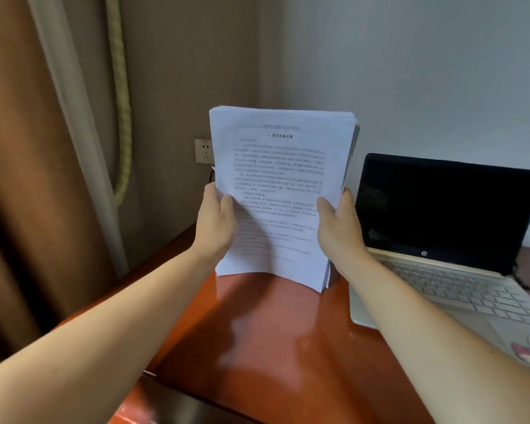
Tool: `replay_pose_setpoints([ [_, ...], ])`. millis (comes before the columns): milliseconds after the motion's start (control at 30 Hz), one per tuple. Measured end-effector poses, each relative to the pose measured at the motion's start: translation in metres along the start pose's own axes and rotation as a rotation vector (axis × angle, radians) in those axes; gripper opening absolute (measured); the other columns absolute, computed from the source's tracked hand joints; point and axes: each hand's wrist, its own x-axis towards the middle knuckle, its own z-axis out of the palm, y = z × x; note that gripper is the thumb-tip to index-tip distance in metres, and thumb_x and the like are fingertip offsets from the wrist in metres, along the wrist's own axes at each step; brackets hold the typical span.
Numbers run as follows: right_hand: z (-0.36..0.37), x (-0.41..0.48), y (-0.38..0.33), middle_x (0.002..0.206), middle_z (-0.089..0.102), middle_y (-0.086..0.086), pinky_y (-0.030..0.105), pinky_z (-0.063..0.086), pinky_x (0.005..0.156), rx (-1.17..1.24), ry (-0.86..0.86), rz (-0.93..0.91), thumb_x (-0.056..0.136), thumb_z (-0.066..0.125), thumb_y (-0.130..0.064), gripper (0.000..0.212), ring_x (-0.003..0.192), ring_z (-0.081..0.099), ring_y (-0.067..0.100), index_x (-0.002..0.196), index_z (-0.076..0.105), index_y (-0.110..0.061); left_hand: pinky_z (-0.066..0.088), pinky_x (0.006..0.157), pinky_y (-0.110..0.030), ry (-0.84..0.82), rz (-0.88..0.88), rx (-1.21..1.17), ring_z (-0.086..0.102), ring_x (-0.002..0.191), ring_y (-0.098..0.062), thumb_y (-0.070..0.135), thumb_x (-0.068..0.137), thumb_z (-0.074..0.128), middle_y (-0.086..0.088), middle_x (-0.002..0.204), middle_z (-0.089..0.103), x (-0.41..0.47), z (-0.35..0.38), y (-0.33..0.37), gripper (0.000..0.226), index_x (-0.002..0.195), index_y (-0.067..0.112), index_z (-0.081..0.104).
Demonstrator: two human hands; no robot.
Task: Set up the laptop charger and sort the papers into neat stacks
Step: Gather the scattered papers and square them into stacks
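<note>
Left hand, right hand grip thick printed paper stack standing upright.

One paper stack — one laptop

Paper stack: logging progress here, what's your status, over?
Left hand, right hand grip thick white printed paper stack by its sides. Stack upright, bottom edge at red-brown wooden desk. Open silver laptop to its right, apart.

You had a brown curtain hanging at your left, a pale braided cord beside it, and a glossy red-brown surface before the grey wall.
</note>
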Motion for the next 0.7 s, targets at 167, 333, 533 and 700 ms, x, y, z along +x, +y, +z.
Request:
replay_pose_setpoints([
  [167,0.006,0.007,-0.022,0.115,0.056,-0.008,0.002,0.041,0.049,0.069,0.069,0.008,0.107,0.038,-0.023,0.017,0.088,0.054,0.0,0.121,0.044,-0.016,0.036,0.056,-0.006,0.061,0.119,0.051,0.047,0.06,0.008,0.017,0.107,0.044,0.007,0.076,0.05,0.015,-0.014,0.025,0.031,0.077,0.026,0.043],
  [333,0.027,0.023,0.013,0.116,0.057,0.005,0.028,0.046,0.067,-0.196,-0.031,0.313,0.101,0.045,-0.016,0.021,0.084,0.055,0.019,0.12,0.046,-0.006,0.054,0.073,-0.038,-0.163,-0.213,0.288,0.069,0.098,-0.029,0.021,0.102,0.055,-0.015,0.102,0.071,0.041,-0.023,0.002,0.021,0.11,0.005,0.067],
  [533,0.038,-0.003,0.056,0.115,0.067,0.015,0.035,0.057,0.082,-0.667,-0.406,0.349,0.085,0.056,-0.013,0.03,0.099,0.066,0.03,0.113,0.064,-0.007,0.051,0.102,-0.038,-0.441,-0.43,0.772,0.061,0.118,-0.031,0.023,0.091,0.065,-0.009,0.128,0.063,0.017,-0.019,-0.049,0.052,0.14,0.012,0.053],
  [700,0.019,0.016,0.032,0.126,0.055,0.029,0.048,0.05,0.1,-0.042,-0.294,0.742,0.096,0.062,-0.017,0.023,0.114,0.059,0.037,0.118,0.056,-0.012,0.051,0.07,-0.031,-0.47,-0.426,0.859,0.064,0.087,-0.024,0.017,0.091,0.056,-0.005,0.092,0.063,0.024,-0.017,-0.047,0.022,0.11,0.009,0.062],
])
